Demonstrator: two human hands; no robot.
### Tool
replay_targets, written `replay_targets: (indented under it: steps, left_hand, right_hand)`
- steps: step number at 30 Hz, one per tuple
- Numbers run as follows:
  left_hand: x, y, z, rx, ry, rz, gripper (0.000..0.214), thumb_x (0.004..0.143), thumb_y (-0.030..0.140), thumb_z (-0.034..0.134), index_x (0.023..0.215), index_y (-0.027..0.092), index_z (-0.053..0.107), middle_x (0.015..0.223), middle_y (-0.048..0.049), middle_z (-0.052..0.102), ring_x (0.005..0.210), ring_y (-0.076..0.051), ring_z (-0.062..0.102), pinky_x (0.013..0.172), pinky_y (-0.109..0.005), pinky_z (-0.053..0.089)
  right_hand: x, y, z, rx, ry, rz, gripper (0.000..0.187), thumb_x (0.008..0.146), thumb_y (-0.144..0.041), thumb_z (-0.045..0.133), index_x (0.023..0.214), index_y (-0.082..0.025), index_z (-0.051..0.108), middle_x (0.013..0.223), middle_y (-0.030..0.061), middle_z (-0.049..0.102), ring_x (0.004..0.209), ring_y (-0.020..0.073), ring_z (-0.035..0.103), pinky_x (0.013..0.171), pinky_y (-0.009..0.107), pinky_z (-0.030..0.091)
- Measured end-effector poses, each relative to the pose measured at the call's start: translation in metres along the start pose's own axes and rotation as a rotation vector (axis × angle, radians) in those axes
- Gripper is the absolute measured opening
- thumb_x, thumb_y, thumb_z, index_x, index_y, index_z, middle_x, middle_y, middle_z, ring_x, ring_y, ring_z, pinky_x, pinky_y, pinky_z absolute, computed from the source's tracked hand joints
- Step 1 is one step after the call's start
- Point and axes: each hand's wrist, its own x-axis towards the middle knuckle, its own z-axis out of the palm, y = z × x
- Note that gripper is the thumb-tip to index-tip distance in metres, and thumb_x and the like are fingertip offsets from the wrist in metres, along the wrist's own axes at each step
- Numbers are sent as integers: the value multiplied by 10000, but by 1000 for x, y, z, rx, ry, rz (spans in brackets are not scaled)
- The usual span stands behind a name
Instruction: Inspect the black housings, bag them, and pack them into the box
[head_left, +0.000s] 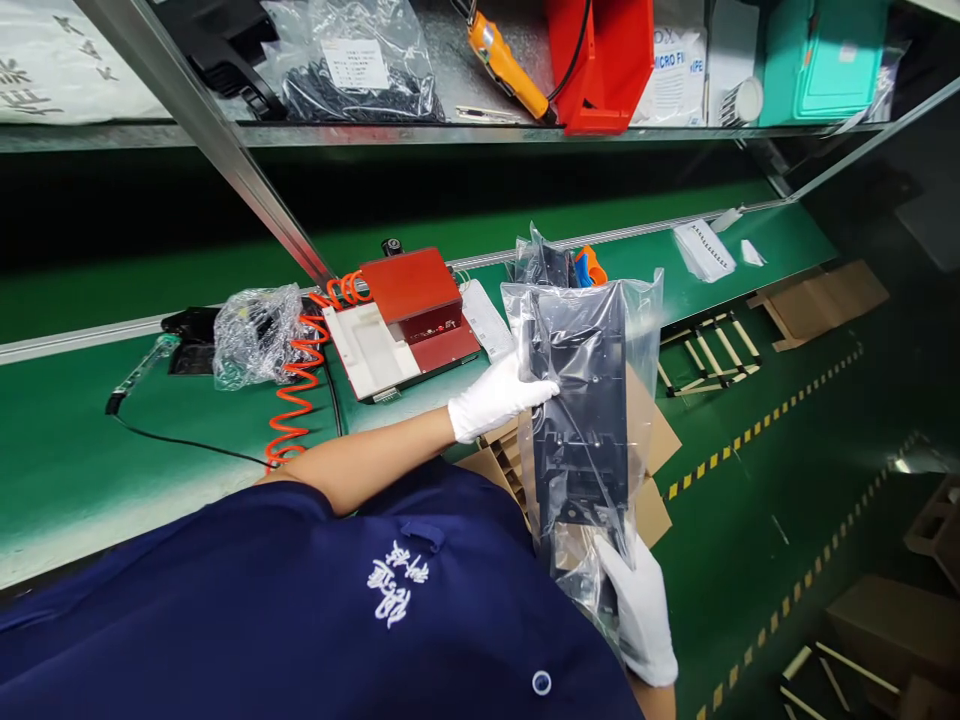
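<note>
A long black plastic part [581, 390] lies inside a clear plastic bag [643, 350], held up in front of my body. My left hand [499, 395], in a white glove, grips the bag's left side, its thumb laid across the front. Lower down, my right hand [637, 605], also gloved in white, is closed on the bag's bottom end; some of its fingers are hidden behind it. Below and behind the bag stands an open cardboard box [656, 515] with dividers inside, partly covered by the bag.
A red and white fixture [412, 300] stands on the green bench [195, 420], beside a coiled orange hose [289, 415] and bubble wrap [259, 340]. Behind the bag lies another bagged black part [546, 265]. An orange electric screwdriver [510, 70] hangs by the upper shelf.
</note>
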Motion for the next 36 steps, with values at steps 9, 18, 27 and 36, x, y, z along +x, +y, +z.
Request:
replay_targets:
  steps: [9, 18, 27, 36]
  left_hand:
    - [-25, 3, 15, 81, -182, -36, 645, 722, 479, 808, 1233, 159, 580, 1239, -125, 673, 1177, -301, 609, 1059, -416, 477]
    - [-35, -13, 26, 85, -180, -88, 573, 799, 483, 711, 1260, 165, 592, 1298, -118, 653, 1260, -295, 572, 1136, -405, 405]
    - [-63, -25, 36, 307, -342, -110, 853, 777, 385, 749, 1507, 162, 368, 1310, -136, 651, 1139, -305, 653, 1018, -401, 508]
    - [-46, -15, 24, 47, -236, -63, 845, 730, 686, 721, 1385, 190, 522, 1258, -127, 660, 1226, -321, 586, 1059, -423, 477]
  right_hand:
    - [-4, -17, 8, -9, 4, -82, 714, 637, -698, 742, 1132, -184, 714, 1222, 119, 682, 1195, 297, 632, 1101, 420, 508]
    - [-12, -33, 11, 45, -26, -219, 548, 740, -553, 700, 1158, -199, 716, 1214, 90, 690, 1152, 263, 658, 1048, 386, 541]
    - [-23, -60, 6, -68, 38, -275, 376, 735, -559, 609, 757, -210, 745, 1026, 86, 728, 1008, 265, 678, 871, 369, 589]
    - [-28, -31, 14, -40, 197, -306, 605, 786, -572, 650, 1249, -184, 674, 1209, 89, 688, 1121, 259, 665, 1018, 408, 558]
